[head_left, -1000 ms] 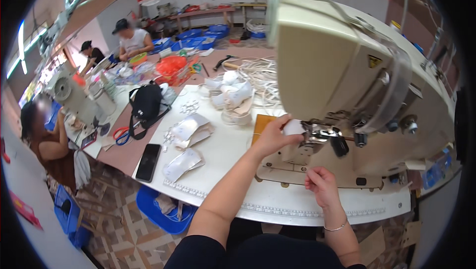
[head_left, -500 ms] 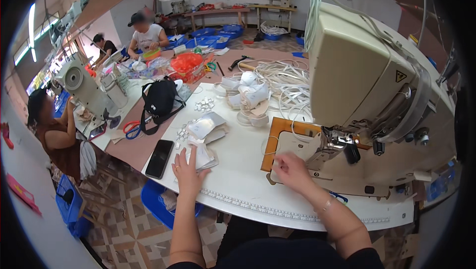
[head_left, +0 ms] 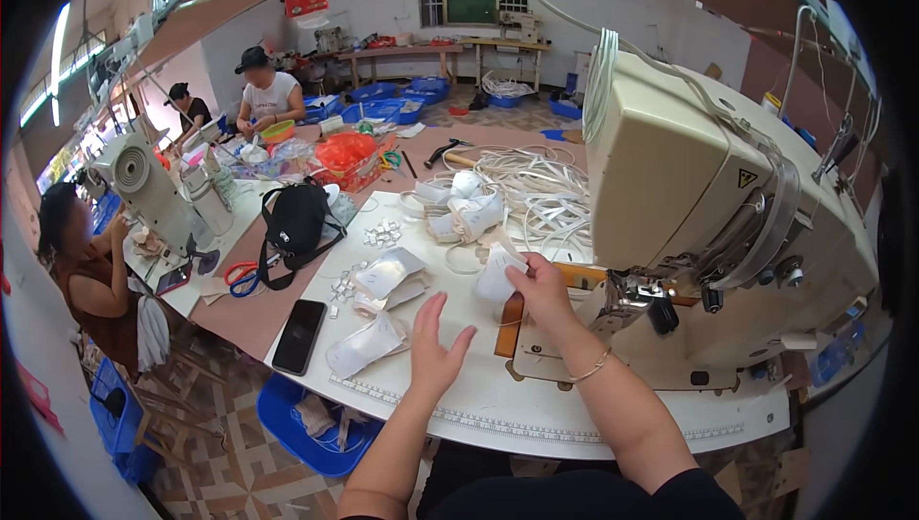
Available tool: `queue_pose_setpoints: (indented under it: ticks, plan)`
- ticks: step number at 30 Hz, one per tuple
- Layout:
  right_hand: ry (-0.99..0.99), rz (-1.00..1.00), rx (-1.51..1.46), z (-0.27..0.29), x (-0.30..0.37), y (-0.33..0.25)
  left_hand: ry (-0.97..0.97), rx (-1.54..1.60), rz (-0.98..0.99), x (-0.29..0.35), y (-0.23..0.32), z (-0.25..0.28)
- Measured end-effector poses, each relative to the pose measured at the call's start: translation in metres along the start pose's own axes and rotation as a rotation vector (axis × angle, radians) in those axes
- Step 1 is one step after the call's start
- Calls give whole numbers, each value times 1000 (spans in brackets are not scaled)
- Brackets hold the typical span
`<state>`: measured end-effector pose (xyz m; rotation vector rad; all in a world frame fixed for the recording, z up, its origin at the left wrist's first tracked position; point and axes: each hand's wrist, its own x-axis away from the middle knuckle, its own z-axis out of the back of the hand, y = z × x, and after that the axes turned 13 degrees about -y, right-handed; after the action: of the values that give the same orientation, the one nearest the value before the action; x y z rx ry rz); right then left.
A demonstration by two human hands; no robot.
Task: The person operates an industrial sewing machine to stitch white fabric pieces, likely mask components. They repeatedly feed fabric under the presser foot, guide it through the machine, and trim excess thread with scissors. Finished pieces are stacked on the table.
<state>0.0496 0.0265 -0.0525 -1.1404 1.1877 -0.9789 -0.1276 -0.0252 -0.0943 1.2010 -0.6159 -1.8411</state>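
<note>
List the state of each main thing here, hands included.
Left hand: open, empty, fingers spread
Right hand: closed on the white piece
White piece: held by its right side
Phone: face up, screen dark
Blue tub: on the floor, holding crumpled fabric
Black bag: zip state unclear
Sewing machine: running or stopped unclear
Tube light: lit

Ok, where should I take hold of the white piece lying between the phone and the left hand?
Probably pinch the white piece at its right end, coming from the right: layered edges seem to show there, and the open left hand is on that side.
</note>
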Motion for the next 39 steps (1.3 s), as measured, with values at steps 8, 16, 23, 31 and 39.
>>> queue_pose_setpoints:
  ticks: [8, 16, 23, 31, 39]
  plan:
    - [-91, 104, 420, 14, 87, -26, -176, 1570, 296, -20, 32, -29]
    - [-58, 34, -59, 33, 120, -21, -99, 1666, 544, 0, 56, -56]
    - [87, 216, 263, 66, 144, -26, -141, 1324, 1035, -1, 44, -44]
    - [116, 29, 42, 91, 144, -46, -491, -99, -118, -46, 113, -66]
    - [108, -175, -340, 88, 145, -50, -634, 414, 257, -79, 118, -77]
